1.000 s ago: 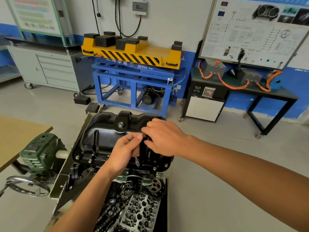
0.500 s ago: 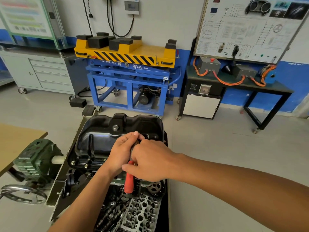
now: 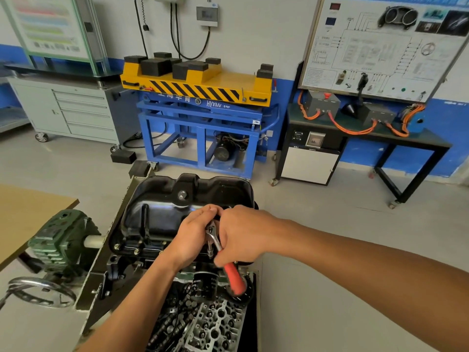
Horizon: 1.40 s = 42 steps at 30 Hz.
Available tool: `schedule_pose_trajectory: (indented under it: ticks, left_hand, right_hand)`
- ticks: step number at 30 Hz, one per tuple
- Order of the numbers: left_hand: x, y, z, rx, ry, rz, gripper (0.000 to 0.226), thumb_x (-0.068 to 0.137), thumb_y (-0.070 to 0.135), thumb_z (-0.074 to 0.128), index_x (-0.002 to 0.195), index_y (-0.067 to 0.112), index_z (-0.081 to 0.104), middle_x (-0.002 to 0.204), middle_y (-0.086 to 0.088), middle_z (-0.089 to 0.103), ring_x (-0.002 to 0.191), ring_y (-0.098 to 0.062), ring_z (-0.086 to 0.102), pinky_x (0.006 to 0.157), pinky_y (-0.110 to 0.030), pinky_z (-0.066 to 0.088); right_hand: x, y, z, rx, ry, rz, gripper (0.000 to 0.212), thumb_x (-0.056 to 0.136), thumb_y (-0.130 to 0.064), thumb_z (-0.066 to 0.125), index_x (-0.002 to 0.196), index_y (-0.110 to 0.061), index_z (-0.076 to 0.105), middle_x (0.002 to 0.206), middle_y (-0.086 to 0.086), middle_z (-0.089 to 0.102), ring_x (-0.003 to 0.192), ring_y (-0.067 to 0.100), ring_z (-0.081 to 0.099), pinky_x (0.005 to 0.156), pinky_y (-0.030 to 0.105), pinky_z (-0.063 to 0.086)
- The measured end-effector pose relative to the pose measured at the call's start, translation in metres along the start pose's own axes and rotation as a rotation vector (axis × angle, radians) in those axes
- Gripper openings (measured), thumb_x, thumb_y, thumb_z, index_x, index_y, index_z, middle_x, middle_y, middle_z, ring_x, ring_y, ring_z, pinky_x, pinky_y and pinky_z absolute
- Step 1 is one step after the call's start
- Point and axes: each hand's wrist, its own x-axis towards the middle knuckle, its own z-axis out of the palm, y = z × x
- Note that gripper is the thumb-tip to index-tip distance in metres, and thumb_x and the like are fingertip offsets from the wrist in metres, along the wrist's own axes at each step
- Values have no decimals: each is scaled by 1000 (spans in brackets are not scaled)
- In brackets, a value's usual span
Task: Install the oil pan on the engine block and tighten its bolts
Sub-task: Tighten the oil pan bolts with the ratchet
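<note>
Glossy black metal oil pan (image 3: pixel 157 217) seated mid-frame; my right hand (image 3: pixel 245 237) grips the red-handled ratchet (image 3: pixel 233 275), left hand (image 3: pixel 191 240) pinches its head (tightening unfinished, I judge).

The blue beam of the lift table (image 3: pixel 203 107), just under its yellow striped deck, carries white Chinese characters that look like "上海华育". Beside them stand Latin letters beginning "HYX", the rest unclear. Print on the black oil filter (image 3: pixel 203 285), the wiring-diagram board (image 3: pixel 380 52) and the left wall poster (image 3: pixel 48 24) is too small or blurred to read.
</note>
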Motion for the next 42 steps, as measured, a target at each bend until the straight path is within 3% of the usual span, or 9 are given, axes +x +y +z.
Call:
schedule_pose_trajectory:
  ticks: [7, 10, 14, 20, 24, 28, 34, 37, 42]
  left_hand:
    - [1, -5, -1, 9, 11, -22, 37, 107, 15, 33, 103, 4, 68, 57, -7, 42, 49, -15, 33, 53, -29, 29]
    - [1, -4, -2, 7, -19, -20, 41, 109, 17, 27, 109, 1, 65, 49, 0, 34, 47, -15, 29, 53, -26, 32]
    - [-5, 0, -1, 38, -111, 10, 42, 104, 46, 39, 73, 31, 64, 55, 2, 28, 53, -17, 25, 60, -32, 27]
    - [-5, -3, -5, 99, -134, 33, 44, 100, 59, 35, 79, 40, 69, 53, -3, 27, 55, -23, 23, 63, -40, 27]
    - [-4, -4, -8, 79, -113, 19, 47, 101, 54, 36, 110, 25, 72, 50, -1, 29, 53, -20, 25, 60, -33, 30]
    - [-6, -3, -8, 78, -115, 57, 71, 86, 60, 64, 120, -1, 58, 52, 6, 34, 51, -14, 28, 56, -28, 30]
    - [-9, -7, -8, 69, 95, 138, 33, 82, 47, 71, 107, 24, 71, 56, 10, 45, 50, -7, 38, 52, -22, 36]
    - [-10, -6, 0, 106, 148, 142, 42, 90, 62, 54, 93, 26, 74, 55, 4, 43, 52, -11, 39, 50, -21, 36]
    - [-2, -3, 7, 90, 211, 102, 41, 104, 40, 46, 85, 14, 71, 74, -12, 50, 60, -23, 40, 53, -29, 34]
  right_hand:
    - [6, 15, -13, -337, 229, 57, 38, 85, -7, 61, 65, -22, 32, 65, -2, 38, 53, 15, 35, 46, 28, 22]
    - [15, 13, -8, -384, 329, 51, 38, 84, -1, 58, 64, -21, 32, 65, -1, 35, 52, 17, 31, 46, 29, 20]
    - [26, 12, -5, -390, 361, 3, 23, 85, -1, 55, 74, -17, 44, 68, 0, 37, 63, 24, 44, 48, 29, 24]
    - [39, 21, 2, -301, 289, -98, 26, 90, -2, 51, 114, -12, 54, 113, 13, 46, 83, 27, 53, 59, 37, 39]
    - [47, 31, 1, -229, 246, -165, 47, 87, 0, 54, 130, -18, 51, 109, -1, 38, 88, 21, 49, 60, 34, 38]
    - [50, 39, 1, -306, 265, -166, 61, 92, -9, 55, 147, -29, 37, 123, 0, 43, 110, 20, 41, 83, 37, 38]
    - [41, 44, 4, -367, 384, -163, 23, 99, -37, 50, 115, -25, 61, 101, -3, 44, 102, 19, 41, 77, 32, 21]
    - [30, 44, 1, -371, 352, -137, 29, 100, -40, 46, 85, -21, 61, 81, -6, 39, 84, 18, 39, 73, 33, 23]
    - [10, 35, -1, -155, 267, -128, 44, 94, -38, 54, 55, -18, 48, 56, 1, 48, 54, 21, 50, 55, 37, 45]
